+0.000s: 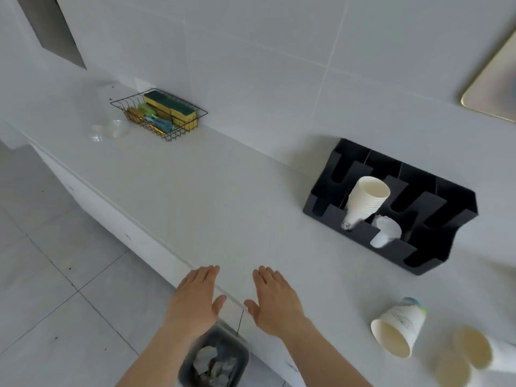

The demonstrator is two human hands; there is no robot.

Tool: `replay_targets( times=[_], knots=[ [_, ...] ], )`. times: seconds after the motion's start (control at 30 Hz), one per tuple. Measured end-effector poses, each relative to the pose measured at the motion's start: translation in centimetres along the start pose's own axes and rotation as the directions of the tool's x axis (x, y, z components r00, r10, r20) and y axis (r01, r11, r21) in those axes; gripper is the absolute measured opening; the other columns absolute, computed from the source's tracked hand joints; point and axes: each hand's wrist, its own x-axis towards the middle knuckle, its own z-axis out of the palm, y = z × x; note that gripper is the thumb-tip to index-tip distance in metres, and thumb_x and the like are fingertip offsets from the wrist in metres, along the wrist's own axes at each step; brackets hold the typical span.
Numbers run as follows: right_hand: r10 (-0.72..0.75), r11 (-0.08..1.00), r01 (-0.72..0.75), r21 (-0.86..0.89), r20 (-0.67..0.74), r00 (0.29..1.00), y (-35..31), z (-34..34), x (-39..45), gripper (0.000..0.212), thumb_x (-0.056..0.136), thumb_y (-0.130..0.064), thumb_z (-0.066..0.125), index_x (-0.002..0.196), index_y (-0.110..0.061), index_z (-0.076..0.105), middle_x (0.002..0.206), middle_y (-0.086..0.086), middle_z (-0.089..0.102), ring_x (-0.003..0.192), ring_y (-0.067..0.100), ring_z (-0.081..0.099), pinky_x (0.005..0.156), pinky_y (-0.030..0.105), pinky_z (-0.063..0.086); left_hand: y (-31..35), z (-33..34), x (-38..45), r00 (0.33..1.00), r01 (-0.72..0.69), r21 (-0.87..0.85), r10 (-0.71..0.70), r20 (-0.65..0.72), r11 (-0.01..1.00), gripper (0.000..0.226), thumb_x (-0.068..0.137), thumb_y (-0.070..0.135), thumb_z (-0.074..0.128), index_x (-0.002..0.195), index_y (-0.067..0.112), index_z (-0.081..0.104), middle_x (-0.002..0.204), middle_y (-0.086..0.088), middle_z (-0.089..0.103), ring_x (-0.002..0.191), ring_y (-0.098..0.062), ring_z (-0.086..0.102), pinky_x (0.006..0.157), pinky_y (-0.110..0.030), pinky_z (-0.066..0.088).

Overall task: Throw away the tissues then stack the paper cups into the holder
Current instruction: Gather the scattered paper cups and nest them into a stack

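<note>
While both hands are hovering flat and spread at the lower middle of the frame, neither one is grasping anything. The left hand (195,298) is floating over the front edge of the white counter (195,191), and the right hand (275,300) is floating just beside it, palms facing down, fingers stretched out. Below them, at the bottom edge, a dark bin (243,356) is standing on the floor, and crumpled tissues (212,365) are lying inside it. At the middle right, the black holder (435,219) is sitting on the counter near the wall; a stack of paper cups (365,199) is leaning in one of its slots, and something white and crumpled (386,231) is lying in the slot next to it. At the lower right, a loose paper cup (399,328) is lying on its side, and two more cups (469,356), blurred, are lying beside it. At the upper left, a wire basket (159,114) with sponges is standing.
</note>
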Motion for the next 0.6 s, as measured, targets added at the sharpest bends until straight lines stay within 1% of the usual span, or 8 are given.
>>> replay_targets(
  times=[0.07,0.23,0.37,0.43,0.5,0.6],
  knots=[
    [0.071,0.997,-0.071,0.006,-0.024,0.997,2.3,-1.4,-1.0,0.071,0.104,-0.043,0.045,0.159,-0.008,0.016,0.168,0.01,0.017,0.155,0.027,0.014,0.126,0.037,0.006,2.1,-0.7,1.6,0.998,-0.066,0.004,0.066,-0.006,0.998,0.07,0.101,0.05,0.046,0.16,0.021,0.021,0.164,0.004,0.03,0.151,-0.017,0.027,0.124,-0.034,0.024],
    [0.271,0.963,-0.268,0.038,-0.116,0.956,9.2,-3.6,-5.3,0.07,0.103,-0.041,0.048,0.157,-0.008,0.019,0.166,0.009,0.021,0.154,0.026,0.016,0.127,0.037,0.01,9.6,-0.1,5.2,0.97,-0.242,0.002,0.242,0.003,0.97,0.072,0.1,0.053,0.044,0.16,0.023,0.017,0.165,0.006,0.028,0.152,-0.016,0.026,0.124,-0.033,0.025],
    [0.414,0.91,-0.405,0.088,-0.163,0.895,15.2,-4.4,-10.0,0.068,0.101,-0.04,0.051,0.155,-0.009,0.025,0.163,0.008,0.028,0.15,0.027,0.023,0.126,0.036,0.017,17.5,1.9,6.5,0.922,-0.386,-0.034,0.387,0.028,0.922,0.073,0.099,0.053,0.046,0.16,0.022,0.02,0.163,0.007,0.031,0.15,-0.015,0.028,0.123,-0.032,0.026],
    [0.483,0.875,-0.467,0.126,-0.183,0.856,18.1,-4.6,-12.5,0.066,0.101,-0.039,0.051,0.154,-0.009,0.026,0.162,0.007,0.029,0.151,0.026,0.023,0.125,0.036,0.016,21.4,3.2,6.6,0.894,-0.442,-0.048,0.444,0.053,0.896,0.074,0.098,0.054,0.047,0.16,0.023,0.02,0.162,0.007,0.031,0.15,-0.014,0.028,0.122,-0.031,0.026],
    [0.537,0.843,-0.515,0.154,-0.204,0.819,20.8,-4.9,-15.1,0.064,0.101,-0.038,0.051,0.154,-0.011,0.027,0.161,0.006,0.031,0.15,0.025,0.024,0.125,0.034,0.015,25.1,4.5,6.4,0.871,-0.481,-0.071,0.485,0.071,0.874,0.076,0.097,0.057,0.047,0.159,0.023,0.02,0.161,0.009,0.032,0.149,-0.013,0.028,0.122,-0.031,0.028],
    [0.595,0.804,-0.566,0.184,-0.215,0.775,24.6,-4.9,-18.7,0.06,0.1,-0.037,0.052,0.151,-0.013,0.031,0.158,0.003,0.034,0.148,0.023,0.028,0.122,0.032,0.02,30.2,6.5,5.5,0.847,-0.512,-0.097,0.52,0.107,0.853,0.081,0.093,0.063,0.047,0.159,0.023,0.021,0.16,0.01,0.033,0.147,-0.012,0.03,0.12,-0.03,0.029]
  ],
)
